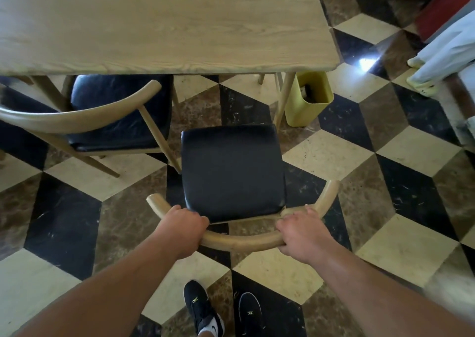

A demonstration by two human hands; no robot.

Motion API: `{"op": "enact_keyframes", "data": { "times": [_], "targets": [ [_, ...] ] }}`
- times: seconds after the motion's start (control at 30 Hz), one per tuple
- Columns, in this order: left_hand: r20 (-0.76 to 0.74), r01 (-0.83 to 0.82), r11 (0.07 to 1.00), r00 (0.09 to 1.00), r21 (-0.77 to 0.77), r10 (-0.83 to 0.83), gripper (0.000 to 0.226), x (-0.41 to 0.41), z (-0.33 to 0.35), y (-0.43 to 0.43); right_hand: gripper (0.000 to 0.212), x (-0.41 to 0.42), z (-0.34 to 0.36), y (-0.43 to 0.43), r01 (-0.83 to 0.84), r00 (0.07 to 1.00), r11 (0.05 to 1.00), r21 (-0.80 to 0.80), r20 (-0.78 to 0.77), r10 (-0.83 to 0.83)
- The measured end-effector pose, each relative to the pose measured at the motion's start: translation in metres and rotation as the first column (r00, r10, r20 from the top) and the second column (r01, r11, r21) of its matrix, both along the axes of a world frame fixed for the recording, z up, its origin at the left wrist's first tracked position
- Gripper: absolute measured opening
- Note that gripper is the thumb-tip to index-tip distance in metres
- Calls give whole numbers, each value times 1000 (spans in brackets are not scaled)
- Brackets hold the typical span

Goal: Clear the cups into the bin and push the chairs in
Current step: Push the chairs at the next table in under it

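Note:
A wooden chair with a black padded seat point(232, 172) stands in front of me, a short way back from the wooden table point(164, 23). My left hand point(183, 230) and my right hand point(302, 231) are both closed around its curved wooden back rail, one at each side. A second chair of the same kind point(118, 113) sits to the left, with its seat partly under the table. A yellow bin point(308, 99) stands on the floor beside the table's right leg, with dark items inside. No cup shows on the tabletop.
The floor is tiled in black, cream and brown diamonds. A person in light trousers and yellow shoes point(421, 87) stands at the right edge. My own black shoes point(203, 308) are below the chair.

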State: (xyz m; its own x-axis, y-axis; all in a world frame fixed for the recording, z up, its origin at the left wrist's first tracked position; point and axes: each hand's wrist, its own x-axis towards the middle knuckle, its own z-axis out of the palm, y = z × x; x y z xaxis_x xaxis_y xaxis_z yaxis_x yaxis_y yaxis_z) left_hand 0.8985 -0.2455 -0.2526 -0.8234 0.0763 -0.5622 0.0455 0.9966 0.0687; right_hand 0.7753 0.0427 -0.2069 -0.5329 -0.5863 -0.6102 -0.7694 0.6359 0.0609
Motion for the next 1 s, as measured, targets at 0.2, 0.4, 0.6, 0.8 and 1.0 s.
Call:
{"op": "enact_keyframes", "data": {
  "times": [0.2, 0.4, 0.6, 0.8, 1.0],
  "targets": [
    [-37, 42, 999, 998, -2, -42, 32, -37, 9, -41, 33, -26, 0, -36, 17, 999, 1000, -11, -34, -18],
    [-11, 62, 997, 998, -35, -62, 28, -89, 15, -65, 36, -73, -2, -60, -7, 999, 1000, -7, -47, 6],
    [12, 60, 994, 998, -91, -59, 24, -137, 18, -82, 36, -128, -4, -81, -38, 998, 998, -41, -48, 36],
    [11, 71, 989, 997, -132, -71, 27, -190, 24, -97, 39, -182, -5, -99, -63, 996, 994, -85, -65, 57],
    [-26, 55, 990, 998, -133, -59, 28, -223, 24, -119, 42, -217, -9, -119, -98, 994, 991, -87, -51, 93]
  ]
}}
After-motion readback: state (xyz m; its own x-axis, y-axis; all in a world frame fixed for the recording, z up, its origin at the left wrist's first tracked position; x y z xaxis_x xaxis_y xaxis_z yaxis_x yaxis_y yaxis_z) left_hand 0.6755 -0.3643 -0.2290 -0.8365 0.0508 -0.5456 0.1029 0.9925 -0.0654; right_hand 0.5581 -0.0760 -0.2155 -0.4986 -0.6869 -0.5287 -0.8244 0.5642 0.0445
